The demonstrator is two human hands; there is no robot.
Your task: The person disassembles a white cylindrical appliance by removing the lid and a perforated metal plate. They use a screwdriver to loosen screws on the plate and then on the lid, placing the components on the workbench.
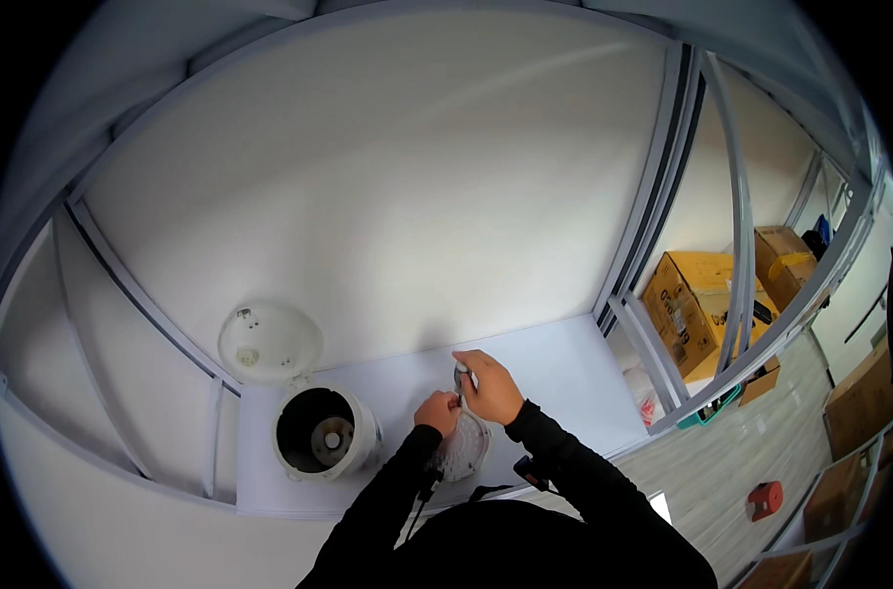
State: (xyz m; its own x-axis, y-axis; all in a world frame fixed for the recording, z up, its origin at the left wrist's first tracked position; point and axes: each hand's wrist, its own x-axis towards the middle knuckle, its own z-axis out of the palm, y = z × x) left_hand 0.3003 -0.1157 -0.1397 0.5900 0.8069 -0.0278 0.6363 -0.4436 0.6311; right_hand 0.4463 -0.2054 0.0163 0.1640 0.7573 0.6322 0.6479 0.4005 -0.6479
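Observation:
My right hand (492, 389) is closed around a slim upright tool with a grey and whitish handle (460, 370); its exact kind is not clear. Just left of it and lower, my left hand (438, 412) is closed with the fingers curled at the tool's lower end. What the left fingers pinch is hidden. Beneath both hands, close to my body, lies a rounded, shiny, see-through piece (464, 452), partly covered by the left hand and sleeve. To the left stands a white rice cooker (369, 432) with its lid (270, 342) raised and the heating plate (331, 441) exposed inside.
The white tabletop (554, 383) runs along a pale back wall, framed by grey metal posts (652, 187). Beyond the right posts are cardboard boxes (697, 304) and a green bin (713, 406). A red stool (764, 501) stands on the floor at right.

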